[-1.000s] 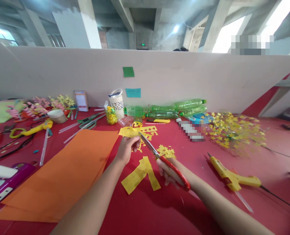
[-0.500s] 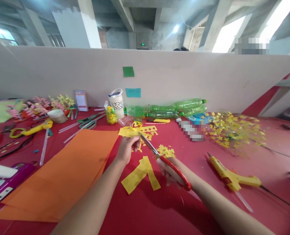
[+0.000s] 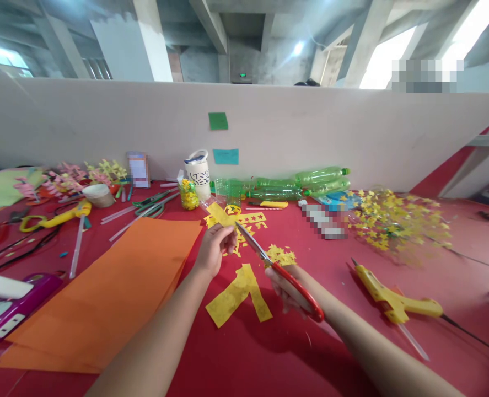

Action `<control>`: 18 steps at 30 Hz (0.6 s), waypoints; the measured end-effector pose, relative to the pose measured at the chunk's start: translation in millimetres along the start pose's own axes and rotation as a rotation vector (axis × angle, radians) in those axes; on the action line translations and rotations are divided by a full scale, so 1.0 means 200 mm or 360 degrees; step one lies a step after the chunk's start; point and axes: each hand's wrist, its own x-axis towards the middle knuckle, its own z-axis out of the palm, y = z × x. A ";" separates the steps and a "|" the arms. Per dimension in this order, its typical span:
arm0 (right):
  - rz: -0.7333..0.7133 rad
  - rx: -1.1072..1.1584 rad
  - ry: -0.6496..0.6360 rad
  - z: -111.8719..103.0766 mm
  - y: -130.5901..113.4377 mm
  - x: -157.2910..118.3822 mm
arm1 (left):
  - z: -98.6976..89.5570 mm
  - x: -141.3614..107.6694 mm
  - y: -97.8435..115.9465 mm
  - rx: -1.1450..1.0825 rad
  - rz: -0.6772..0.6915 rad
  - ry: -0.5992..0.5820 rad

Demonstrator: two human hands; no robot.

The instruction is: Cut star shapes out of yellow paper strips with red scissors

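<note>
Right hand (image 3: 288,284) grips the scissors (image 3: 266,257) by the red handle, tips angled forward-left; left hand (image 3: 214,249) pinches the yellow strip (image 3: 220,216) just left of the scissors' tips, I'd guess to steady it against the blades. From here, star pile (image 3: 281,255) sits just right of the scissors, probably for reach; orange sheets (image 3: 116,286) well left, maybe parked aside

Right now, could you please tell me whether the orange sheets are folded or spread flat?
Spread flat: the orange sheets lie stacked on the red table, and no fold shows.
</note>
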 end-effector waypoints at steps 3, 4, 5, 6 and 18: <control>0.0004 0.0010 -0.0003 0.00 0.00 -0.01 | 0.00 0.00 0.01 -0.0028 0.0005 0.0053; -0.0001 0.0018 -0.0005 0.00 -0.01 -0.01 | 0.00 0.00 0.01 -0.0043 0.0002 0.0070; -0.0007 0.0027 -0.0004 0.00 -0.01 -0.01 | 0.00 0.01 0.01 -0.0053 -0.0001 0.0085; -0.0012 0.0034 -0.0002 0.00 -0.01 -0.01 | 0.00 0.01 0.01 -0.0054 0.0001 0.0097; -0.0067 -0.0019 -0.0051 -0.03 0.00 -0.01 | 0.00 0.01 0.01 0.0314 0.0146 0.0065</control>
